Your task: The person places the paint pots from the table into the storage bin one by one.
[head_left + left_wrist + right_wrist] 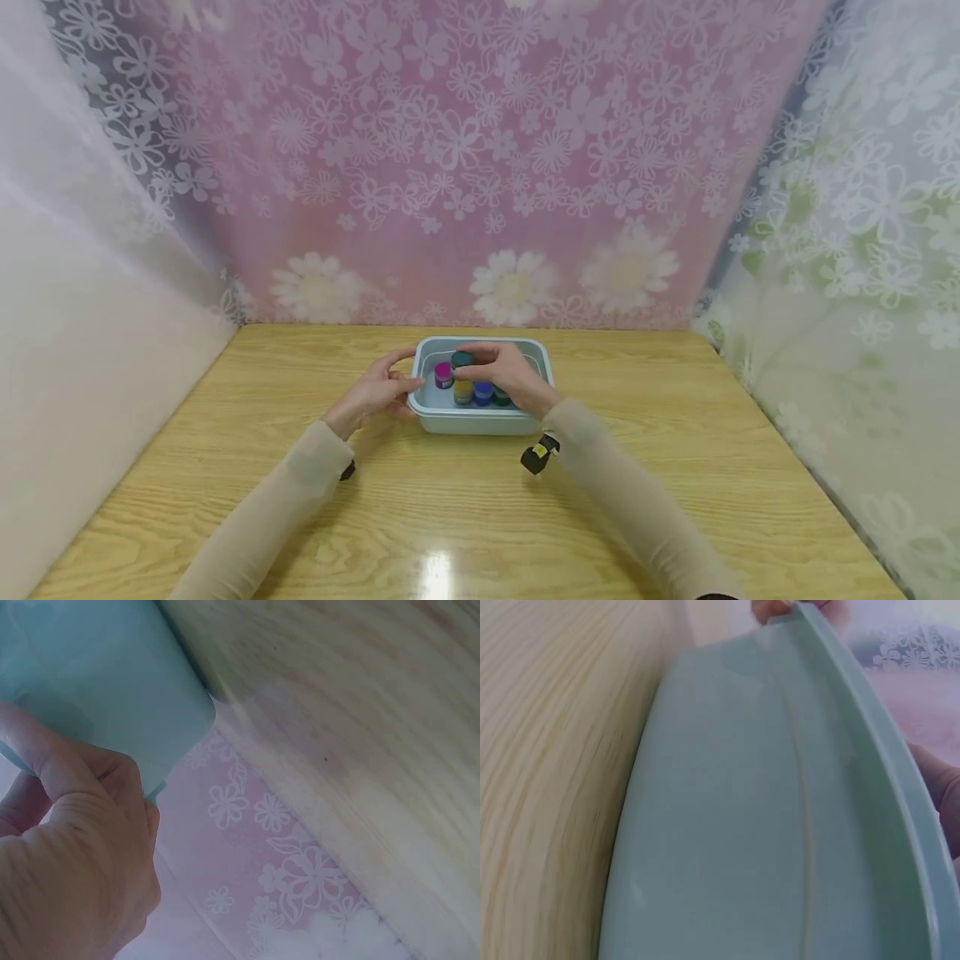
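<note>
A pale blue plastic basin (480,424) stands on the table, its outer wall (712,802) filling much of the right wrist view. My left hand (375,392) grips the basin's left rim; in the left wrist view, the same hand (82,832) is at a corner of the basin. Inside the basin, my right hand (508,371) pinches a small teal jar (462,359) between thumb and fingers. Around it are a magenta jar (443,376), a yellow jar (463,394), a blue jar (483,394) and a dark green jar (501,398), partly hidden by the right hand or rim.
The wood-grain table (420,517) extends on all sides of the basin. A pink flowered curtain (480,167) hangs along its back edge, with pale sheets (847,292) at the sides. Black wrist-camera mounts (536,457) sit below the sleeves.
</note>
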A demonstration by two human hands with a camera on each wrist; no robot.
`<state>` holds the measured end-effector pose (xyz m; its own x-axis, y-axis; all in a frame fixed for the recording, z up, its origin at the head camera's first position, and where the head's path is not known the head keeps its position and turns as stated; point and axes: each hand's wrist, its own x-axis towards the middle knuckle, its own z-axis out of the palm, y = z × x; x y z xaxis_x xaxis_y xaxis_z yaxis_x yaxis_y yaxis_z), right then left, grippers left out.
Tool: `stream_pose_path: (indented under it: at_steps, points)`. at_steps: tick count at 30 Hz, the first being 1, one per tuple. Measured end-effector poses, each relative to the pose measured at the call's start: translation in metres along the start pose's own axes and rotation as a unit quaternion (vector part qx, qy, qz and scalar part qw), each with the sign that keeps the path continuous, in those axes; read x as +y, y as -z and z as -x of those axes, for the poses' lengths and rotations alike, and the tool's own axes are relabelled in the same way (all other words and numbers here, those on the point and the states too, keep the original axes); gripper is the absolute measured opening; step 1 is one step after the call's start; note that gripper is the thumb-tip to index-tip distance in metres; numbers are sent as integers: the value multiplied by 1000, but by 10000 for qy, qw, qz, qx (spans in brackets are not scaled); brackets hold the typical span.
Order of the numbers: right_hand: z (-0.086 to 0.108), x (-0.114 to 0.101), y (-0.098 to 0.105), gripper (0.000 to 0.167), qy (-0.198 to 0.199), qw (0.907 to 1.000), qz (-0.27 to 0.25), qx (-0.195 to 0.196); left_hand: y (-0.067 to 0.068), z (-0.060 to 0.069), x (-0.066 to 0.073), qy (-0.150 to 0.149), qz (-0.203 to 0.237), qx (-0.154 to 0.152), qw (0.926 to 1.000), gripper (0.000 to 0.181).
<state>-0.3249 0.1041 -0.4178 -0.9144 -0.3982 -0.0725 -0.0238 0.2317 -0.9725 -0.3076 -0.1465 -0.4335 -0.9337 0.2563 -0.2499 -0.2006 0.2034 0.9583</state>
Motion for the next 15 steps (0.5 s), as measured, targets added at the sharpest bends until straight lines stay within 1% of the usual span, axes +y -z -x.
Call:
stream_pose_path:
  at_steps: [4, 6, 10, 15]
  points:
    - [-9, -2, -10, 57, 50, 10000, -7, -10, 1, 0, 0, -60, 21, -21, 10000, 65]
    - [-12, -3, -15, 54, 95, 9999, 64, 3, 1, 1, 1, -114, -6, -53, 9999, 65]
    - [-18, -5, -23, 49, 265, 9996, 103, -37, 1, 2, 2, -91, 54, -41, 9999, 65]
    - [-23, -3, -31, 43, 211, 9998, 57, -47, 0, 5, 3, -60, 43, -41, 10000, 65]
